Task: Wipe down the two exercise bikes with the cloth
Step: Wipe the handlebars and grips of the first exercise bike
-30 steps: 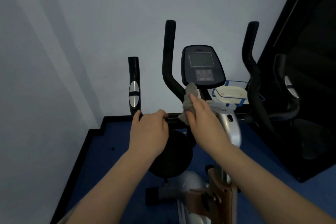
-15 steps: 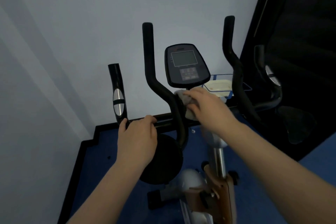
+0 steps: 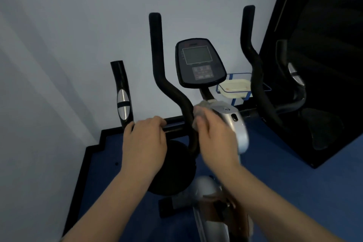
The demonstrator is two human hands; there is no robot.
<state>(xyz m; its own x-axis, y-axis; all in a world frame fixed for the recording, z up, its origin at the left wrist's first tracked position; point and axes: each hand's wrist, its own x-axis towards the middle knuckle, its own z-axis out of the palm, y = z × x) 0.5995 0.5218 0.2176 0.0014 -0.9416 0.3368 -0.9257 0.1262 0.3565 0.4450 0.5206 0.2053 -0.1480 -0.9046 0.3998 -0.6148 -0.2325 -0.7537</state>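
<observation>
Two bare forearms reach forward over an exercise bike (image 3: 231, 220) standing on blue flooring. The left hand (image 3: 146, 139) grips the horizontal handlebar crossbar (image 3: 174, 126), fingers curled over the top, as it did a second ago. The right hand (image 3: 215, 135) (blurred by motion) pinches a grey cloth (image 3: 199, 112) against the base of the left curved handlebar (image 3: 172, 92), beside the silver stem housing (image 3: 234, 124). A second ago the cloth sat higher, just under the console (image 3: 199, 63); it has now dropped to the handlebar joint, so wiping is likely progressing downward. Beyond, a cream tray (image 3: 234, 86) sits by the wall. The second bike is not visible.
</observation>
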